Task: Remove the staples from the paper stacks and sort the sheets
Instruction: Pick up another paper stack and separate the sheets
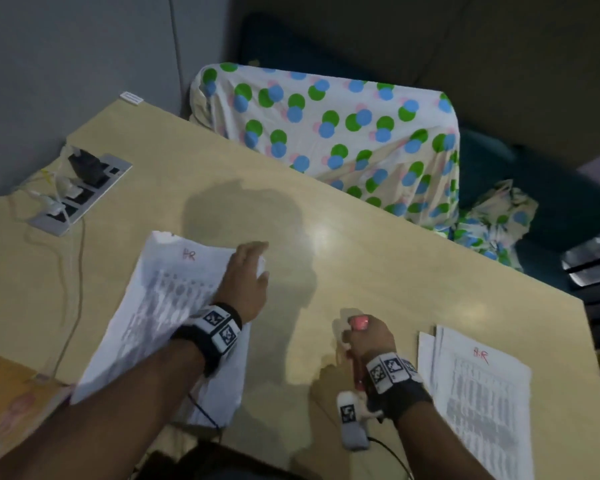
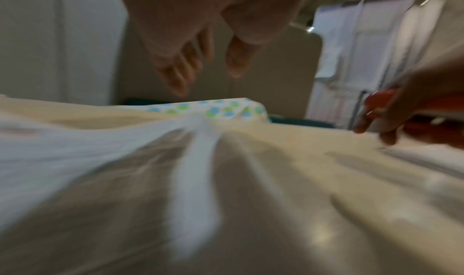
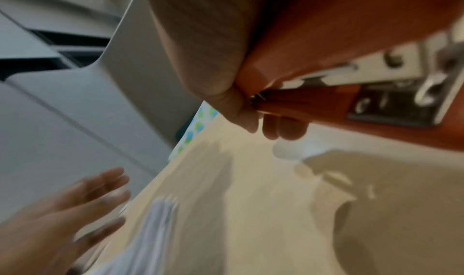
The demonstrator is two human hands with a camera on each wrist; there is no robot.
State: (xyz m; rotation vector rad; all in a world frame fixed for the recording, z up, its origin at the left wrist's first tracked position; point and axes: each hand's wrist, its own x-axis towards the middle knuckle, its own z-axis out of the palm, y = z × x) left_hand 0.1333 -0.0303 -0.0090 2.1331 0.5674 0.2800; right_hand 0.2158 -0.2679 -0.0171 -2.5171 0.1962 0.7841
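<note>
A printed paper stack (image 1: pixel 160 317) marked in red lies on the left of the beige table (image 1: pixel 378 258), with the left hand (image 1: pixel 245 282) over its far right corner, fingers straight and slightly spread. The right hand (image 1: pixel 368 336) curls its fingers around a red stapler (image 3: pixel 326 31) just above the table, and loose printed sheets (image 1: pixel 482 393) lie just right of it. A dotted cloth (image 1: pixel 333 133) drapes something beyond the table's far edge.

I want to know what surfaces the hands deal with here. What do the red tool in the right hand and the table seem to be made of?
Red tool: seemingly smooth red plastic shells around bright metal parts with a rivet. Table: probably pale laminate with a satin finish; it shows a soft light glare and no clear grain.
</note>
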